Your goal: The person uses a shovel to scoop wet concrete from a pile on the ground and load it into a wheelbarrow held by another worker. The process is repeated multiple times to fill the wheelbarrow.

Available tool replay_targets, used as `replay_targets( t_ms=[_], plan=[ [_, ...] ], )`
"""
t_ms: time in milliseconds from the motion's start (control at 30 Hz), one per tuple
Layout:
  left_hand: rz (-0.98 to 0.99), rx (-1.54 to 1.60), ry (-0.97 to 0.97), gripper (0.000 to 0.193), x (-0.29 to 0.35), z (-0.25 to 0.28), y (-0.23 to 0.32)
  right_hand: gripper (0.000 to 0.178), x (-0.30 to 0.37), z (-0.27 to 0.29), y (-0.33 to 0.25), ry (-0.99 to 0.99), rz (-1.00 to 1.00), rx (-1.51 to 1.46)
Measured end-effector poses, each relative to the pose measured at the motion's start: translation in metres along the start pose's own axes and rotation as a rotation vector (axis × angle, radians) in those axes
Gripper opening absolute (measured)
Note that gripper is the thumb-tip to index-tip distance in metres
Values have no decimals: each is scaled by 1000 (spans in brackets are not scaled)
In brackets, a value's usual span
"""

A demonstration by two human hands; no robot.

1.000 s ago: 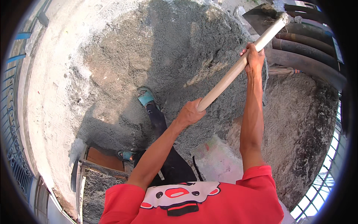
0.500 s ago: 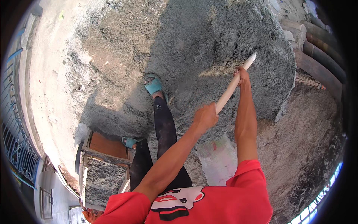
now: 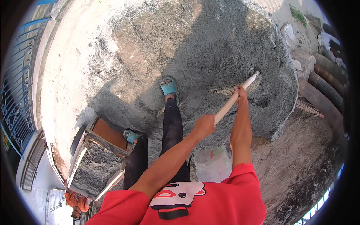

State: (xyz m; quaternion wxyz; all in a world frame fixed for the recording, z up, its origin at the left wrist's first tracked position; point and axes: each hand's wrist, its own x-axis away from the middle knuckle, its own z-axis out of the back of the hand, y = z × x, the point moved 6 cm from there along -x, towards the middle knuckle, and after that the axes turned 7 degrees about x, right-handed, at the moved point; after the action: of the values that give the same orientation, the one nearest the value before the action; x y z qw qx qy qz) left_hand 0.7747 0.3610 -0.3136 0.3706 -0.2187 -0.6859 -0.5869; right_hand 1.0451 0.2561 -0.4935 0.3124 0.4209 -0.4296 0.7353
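A pale wooden tool handle slants up and away to the right over a wide bed of damp grey mortar-like mix. My left hand is closed round its near end. Farther along, my right hand grips the same handle with the arm stretched out. The handle's far tip rests at or just above the grey mix. Whatever head the tool has cannot be made out. My feet, in teal sandals, are planted in the mix and at its near left edge.
A wooden-framed box holding grey mix stands by my left foot. A pale slab lies before me, beside a brownish heap. Pipes and a twig broom lie right. A person in orange is lower left, below a metal gate.
The view has shifted, so the mix and pipes sit lower and the person in orange shows more. The handle slants less steeply. Both hands keep their hold on it.
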Motion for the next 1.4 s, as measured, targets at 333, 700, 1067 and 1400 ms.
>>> replay_targets(
  t_ms=[333, 700, 1067, 1400],
  plan=[
    [-126, 25, 153, 35, 147, 39, 36, 14, 98, -65, 65, -318, -246, -75],
    [-133, 129, 442, 36, 416, 55, -102, 17, 356, -188, 253, -741, -110, 311],
    [320, -17, 1011, 31, 943, 41, -319, 10, 725, -262, 596, -772, -351, 494],
    [1001, -434, 1746, 29, 1224, -85, -466, 31, 1012, -211, 837, -1151, -850, 568]
  ],
)
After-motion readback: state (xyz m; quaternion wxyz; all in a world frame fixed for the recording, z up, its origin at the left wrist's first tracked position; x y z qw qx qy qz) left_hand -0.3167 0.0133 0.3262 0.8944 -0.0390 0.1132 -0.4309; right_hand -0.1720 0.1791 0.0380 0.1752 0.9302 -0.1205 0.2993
